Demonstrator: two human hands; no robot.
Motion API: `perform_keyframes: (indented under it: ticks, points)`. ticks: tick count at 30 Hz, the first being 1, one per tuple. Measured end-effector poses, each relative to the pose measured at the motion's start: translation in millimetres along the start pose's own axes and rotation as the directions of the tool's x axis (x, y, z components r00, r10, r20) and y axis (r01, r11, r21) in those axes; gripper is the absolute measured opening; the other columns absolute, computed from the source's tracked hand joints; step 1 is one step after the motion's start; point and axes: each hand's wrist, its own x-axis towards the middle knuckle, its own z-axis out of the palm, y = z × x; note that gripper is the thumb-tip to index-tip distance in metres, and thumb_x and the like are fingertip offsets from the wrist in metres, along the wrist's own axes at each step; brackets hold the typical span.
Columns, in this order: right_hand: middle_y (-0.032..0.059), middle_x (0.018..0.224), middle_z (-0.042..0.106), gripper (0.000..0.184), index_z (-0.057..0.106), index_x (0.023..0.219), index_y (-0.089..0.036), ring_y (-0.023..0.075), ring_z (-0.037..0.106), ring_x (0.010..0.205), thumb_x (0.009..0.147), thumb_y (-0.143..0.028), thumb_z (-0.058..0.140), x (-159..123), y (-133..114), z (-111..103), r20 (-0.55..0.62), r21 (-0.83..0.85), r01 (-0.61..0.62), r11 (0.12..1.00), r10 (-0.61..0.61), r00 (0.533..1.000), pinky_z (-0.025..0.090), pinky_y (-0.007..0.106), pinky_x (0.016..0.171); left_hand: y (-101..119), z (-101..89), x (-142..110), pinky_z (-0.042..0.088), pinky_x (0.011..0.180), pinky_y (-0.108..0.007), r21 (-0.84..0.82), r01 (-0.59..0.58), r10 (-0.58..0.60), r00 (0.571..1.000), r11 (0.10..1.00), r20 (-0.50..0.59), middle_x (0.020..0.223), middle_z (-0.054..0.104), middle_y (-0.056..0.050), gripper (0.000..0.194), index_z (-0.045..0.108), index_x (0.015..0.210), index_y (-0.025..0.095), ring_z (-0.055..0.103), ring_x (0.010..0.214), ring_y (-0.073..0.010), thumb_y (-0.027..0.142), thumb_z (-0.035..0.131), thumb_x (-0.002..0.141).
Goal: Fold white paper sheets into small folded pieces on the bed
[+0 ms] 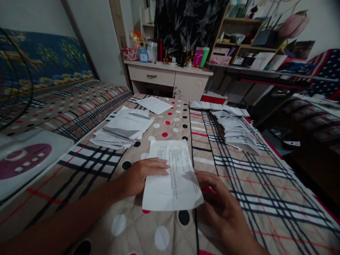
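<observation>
A creased sheet of printed paper (174, 177) lies on the patterned bedspread in front of me. My left hand (148, 173) rests on its left edge, fingers stretched out flat across the print. At the right edge is my right hand (223, 205), its fingers curved and thumb apart, with a gap between them; the fingertips are at the paper's side. Beyond, to the left, sits a loose pile of papers (127, 124), and one more sheet (155, 105) lies past it. To the right a fanned stack of folded papers (236, 131) rests on the bedspread.
A long white bundle (217, 107) lies behind the fanned stack. At the far left is a white case with a purple oval (23, 159). A dresser (154, 76) crowded with bottles stands beyond the bed, beside a shelf unit (244, 46).
</observation>
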Motion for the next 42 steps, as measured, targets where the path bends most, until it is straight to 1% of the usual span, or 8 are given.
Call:
perform_keyframes:
  ticks: [5, 9, 13, 17, 23, 28, 36, 42]
  points:
    - [0.0057, 0.115, 0.067, 0.021, 0.071, 0.104, -0.027, 0.0233, 0.06, 0.111, 0.086, -0.023, 0.063, 35.8, 7.4, -1.3, 0.034, -0.163, 0.117, 0.98, -0.113, 0.993, 0.047, 0.037, 0.095, 0.8, -7.3, 12.4, 0.055, 0.089, -0.038, -0.153, 0.22, -0.235, 0.968, 0.964, -0.089, 0.105, 0.075, -0.012, 0.027, 0.077, 0.1, 0.02, 0.071, 0.099, -0.027, 0.03, 0.074, 0.075]
    - [0.0051, 0.09, 0.066, 0.017, 0.067, 0.078, -0.021, 0.0201, 0.063, 0.086, 0.088, -0.031, 0.059, 77.2, 11.8, 5.9, -0.065, -0.181, 0.051, 0.982, -0.063, 0.996, 0.049, 0.033, 0.079, -8.9, -3.6, 20.6, 0.058, 0.07, -0.033, -0.227, 0.453, -0.506, 0.792, 0.862, -0.342, 0.096, 0.074, -0.009, 0.031, 0.073, 0.099, 0.017, 0.071, 0.084, -0.0235, 0.033, 0.075, 0.073]
    - [0.0083, 0.101, 0.067, 0.013, 0.064, 0.081, -0.019, 0.0208, 0.062, 0.081, 0.081, -0.032, 0.063, 101.5, 14.6, 14.9, -0.159, -0.492, -0.034, 0.87, -0.051, 0.986, 0.046, 0.034, 0.072, -15.9, 1.1, 21.4, 0.056, 0.064, -0.03, -0.064, 0.519, -0.468, 0.704, 0.852, -0.533, 0.112, 0.066, -0.01, 0.077, 0.05, 0.137, 0.021, 0.067, 0.092, -0.0233, 0.025, 0.079, 0.066]
    - [0.0083, 0.098, 0.071, 0.041, 0.061, 0.112, -0.02, 0.0258, 0.065, 0.081, 0.076, -0.038, 0.07, 107.0, 12.8, 24.0, -0.248, -0.63, -0.205, 0.749, 0.056, 0.967, 0.044, 0.035, 0.068, -14.6, 1.8, 18.7, 0.056, 0.079, -0.038, 0.157, 0.516, -0.353, 0.747, 0.842, -0.563, 0.123, 0.06, -0.011, 0.082, 0.044, 0.14, 0.022, 0.062, 0.104, -0.0258, 0.021, 0.08, 0.066]
    - [0.0064, 0.091, 0.074, 0.039, 0.066, 0.104, -0.021, 0.0235, 0.067, 0.08, 0.068, -0.034, 0.076, 104.6, 21.4, 25.1, -0.201, -0.134, -0.208, 0.969, 0.179, 0.963, 0.048, 0.034, 0.069, -14.6, 1.0, 22.1, 0.052, 0.092, -0.043, 0.036, 0.474, -0.366, 0.724, 0.88, -0.585, 0.142, 0.05, -0.015, 0.095, 0.037, 0.143, 0.024, 0.051, 0.127, -0.0306, 0.022, 0.084, 0.06]
    - [0.0049, 0.089, 0.075, 0.034, 0.07, 0.089, -0.018, 0.0187, 0.066, 0.076, 0.063, -0.036, 0.083, 97.6, 19.1, 16.2, -0.144, 0.327, -0.18, 0.928, 0.237, 0.961, 0.051, 0.03, 0.07, -5.1, 0.1, 49.0, 0.055, 0.082, -0.037, -0.639, 0.333, -0.67, 0.625, 0.693, -0.401, 0.127, 0.063, -0.017, 0.095, 0.041, 0.141, 0.018, 0.067, 0.104, -0.0268, 0.026, 0.086, 0.058]
    - [0.0062, 0.076, 0.074, 0.04, 0.072, 0.088, -0.015, 0.0185, 0.065, 0.061, 0.063, -0.044, 0.085, 95.4, 12.3, 11.0, -0.161, 0.489, -0.254, 0.834, 0.372, 0.914, 0.05, 0.028, 0.055, 8.1, 18.0, 72.2, 0.044, 0.05, -0.023, -0.696, 0.457, -0.72, 0.683, 0.554, -0.125, 0.074, 0.073, -0.006, 0.036, 0.072, 0.081, 0.01, 0.063, 0.057, -0.0153, 0.035, 0.085, 0.059]
    - [-0.0001, 0.054, 0.06, 0.032, 0.068, 0.065, -0.013, 0.0066, 0.043, 0.044, 0.067, -0.042, 0.082, 97.1, 13.8, 6.0, -0.014, 0.335, -0.301, 0.893, 0.324, 0.946, 0.028, 0.019, 0.04, -1.7, 12.8, 62.0, 0.042, 0.049, -0.02, -0.791, 0.313, -0.752, 0.605, 0.526, -0.261, 0.068, 0.068, -0.002, 0.037, 0.07, 0.083, 0.011, 0.058, 0.053, -0.0106, 0.044, 0.079, 0.069]
